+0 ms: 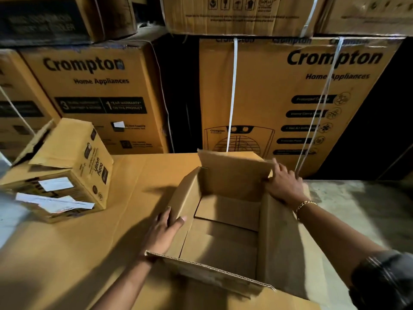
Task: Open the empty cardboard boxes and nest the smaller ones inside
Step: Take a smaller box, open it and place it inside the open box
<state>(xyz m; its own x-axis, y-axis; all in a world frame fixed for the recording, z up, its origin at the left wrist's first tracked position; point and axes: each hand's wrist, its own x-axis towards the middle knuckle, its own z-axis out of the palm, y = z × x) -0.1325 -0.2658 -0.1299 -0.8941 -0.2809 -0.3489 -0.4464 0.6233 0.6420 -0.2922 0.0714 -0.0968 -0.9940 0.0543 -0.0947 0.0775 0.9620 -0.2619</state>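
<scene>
**Both hands holding the big box open**

Pinching the side flap [185, 198] of the big box [223, 245], the left hand [164, 231] is keeping its thumb on the inside and its fingers on the outside. It is likely doing this so the flap is standing up and not falling back over the hole.

Across the box from that grip, the right hand [285, 186] is lying on the far corner. Its fingers are reaching onto the back flap [232, 166]. The thumb is hiding, so I cannot tell if this hand is pinching or only pushing. It seems to be pushing the back flap away to make the hole wider. A bracelet [305, 204] is sitting on that wrist.

Between the two hands the big box is gaping open, and nothing is sitting inside it. It is resting on a flat cardboard sheet [107, 253].

Well away to the left of the left hand's grip, a small box [73, 148] is leaning on top of another small box [55, 193] with white stickers. These are probably waiting to go inside, so the big one is being opened first.

Just behind the right hand's grip, tall cartons [279, 97] are standing in a stack like a wall.
</scene>
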